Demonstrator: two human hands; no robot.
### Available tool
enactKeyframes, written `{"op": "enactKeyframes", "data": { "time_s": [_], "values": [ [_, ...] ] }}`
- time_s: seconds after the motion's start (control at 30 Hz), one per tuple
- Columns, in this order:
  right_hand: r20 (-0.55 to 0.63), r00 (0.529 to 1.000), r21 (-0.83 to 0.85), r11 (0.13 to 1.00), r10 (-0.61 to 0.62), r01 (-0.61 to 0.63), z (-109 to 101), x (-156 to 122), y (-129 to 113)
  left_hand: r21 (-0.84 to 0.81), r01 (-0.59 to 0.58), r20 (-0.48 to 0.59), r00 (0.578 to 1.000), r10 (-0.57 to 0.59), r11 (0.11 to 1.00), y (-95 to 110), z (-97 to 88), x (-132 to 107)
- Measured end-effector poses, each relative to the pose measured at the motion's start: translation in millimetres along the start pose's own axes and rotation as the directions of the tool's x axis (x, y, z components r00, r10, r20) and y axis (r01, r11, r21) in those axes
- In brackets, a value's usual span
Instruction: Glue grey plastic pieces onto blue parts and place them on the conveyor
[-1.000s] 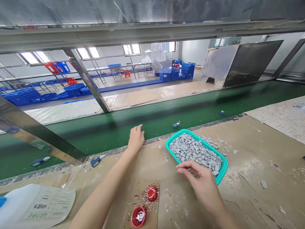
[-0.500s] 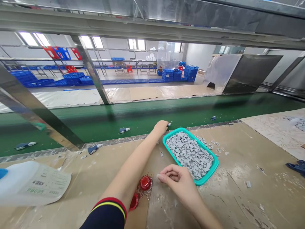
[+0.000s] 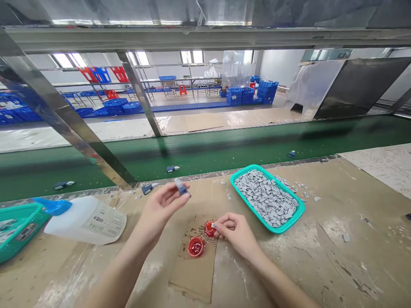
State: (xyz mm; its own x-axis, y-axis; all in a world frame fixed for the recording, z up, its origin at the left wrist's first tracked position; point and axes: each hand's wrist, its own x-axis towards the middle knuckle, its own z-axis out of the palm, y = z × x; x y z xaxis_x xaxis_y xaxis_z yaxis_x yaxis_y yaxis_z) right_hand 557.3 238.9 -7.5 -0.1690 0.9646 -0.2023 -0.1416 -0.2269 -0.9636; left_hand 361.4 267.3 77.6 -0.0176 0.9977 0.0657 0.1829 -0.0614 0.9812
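My left hand point(image 3: 163, 203) is raised over the table, its thumb and fingers closed on a small dark blue and grey plastic part point(image 3: 180, 186). Lower and to the right, my right hand point(image 3: 236, 233) pinches a small light grey piece point(image 3: 213, 225) just over a red cap point(image 3: 209, 229). Beside that cap stands a second red cap point(image 3: 195, 247) with shiny liquid in it, both on a stained cardboard strip point(image 3: 192, 278). A teal basket point(image 3: 300, 209) full of small grey plastic pieces point(image 3: 266, 196) lies to the right of my right hand.
A white jug point(image 3: 93, 218) with a blue top lies on the left, by another green basket point(image 3: 28, 231). Beyond the table edge runs a green conveyor belt point(image 3: 208, 149) carrying several blue-grey parts. A slanted metal post point(image 3: 96, 158) rises at left.
My left hand has come back from the belt edge, now with the blue and grey part in it. My right hand stays low, near the red caps. The view has shifted left.
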Motion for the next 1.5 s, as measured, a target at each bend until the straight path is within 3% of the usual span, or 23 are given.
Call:
{"op": "enactKeyframes", "data": {
  "time_s": [0.1, 0.2, 0.3, 0.4, 0.63, 0.9, 1.2, 1.5],
  "values": [
    [-0.012, 1.000, -0.010, 1.000, -0.008, 0.008, 0, 3, 5, -0.079, 0.156, -0.166, 0.972, -0.168, 0.984, -8, -12.6, -54],
    [-0.014, 0.999, -0.040, 0.999, -0.030, 0.030, 0, 4, 8, -0.182, 0.259, -0.358, 0.881, -0.309, 0.949, -26, -19.9, -93],
    [-0.017, 0.999, -0.067, 0.997, -0.038, 0.037, 2, 3, 9, -0.278, 0.306, -0.434, 0.805, -0.404, 0.910, -40, -20.8, -115],
    [-0.020, 0.999, -0.087, 0.996, -0.034, 0.032, 3, 2, 9, -0.326, 0.296, -0.455, 0.783, -0.424, 0.898, -44, -14.6, -124],
    [0.003, 1.000, -0.039, 0.999, -0.005, 0.005, 1, -4, 1, -0.344, 0.200, -0.473, 0.807, -0.353, 0.918, -38, 15.1, -116],
    [0.166, 0.982, 0.156, 0.981, 0.085, -0.111, 0, -30, -29, -0.295, 0.151, -0.437, 0.857, -0.274, 0.944, -19, 58.8, -109],
    [0.269, 0.959, 0.151, 0.979, 0.092, -0.136, 1, -37, -33, -0.350, 0.181, -0.394, 0.862, -0.320, 0.919, -19, 70.5, -107],
    [0.342, 0.933, 0.104, 0.982, 0.111, -0.155, -2, -34, -23, -0.346, 0.176, -0.384, 0.870, -0.311, 0.921, -16, 78.6, -108]
  ]
}}
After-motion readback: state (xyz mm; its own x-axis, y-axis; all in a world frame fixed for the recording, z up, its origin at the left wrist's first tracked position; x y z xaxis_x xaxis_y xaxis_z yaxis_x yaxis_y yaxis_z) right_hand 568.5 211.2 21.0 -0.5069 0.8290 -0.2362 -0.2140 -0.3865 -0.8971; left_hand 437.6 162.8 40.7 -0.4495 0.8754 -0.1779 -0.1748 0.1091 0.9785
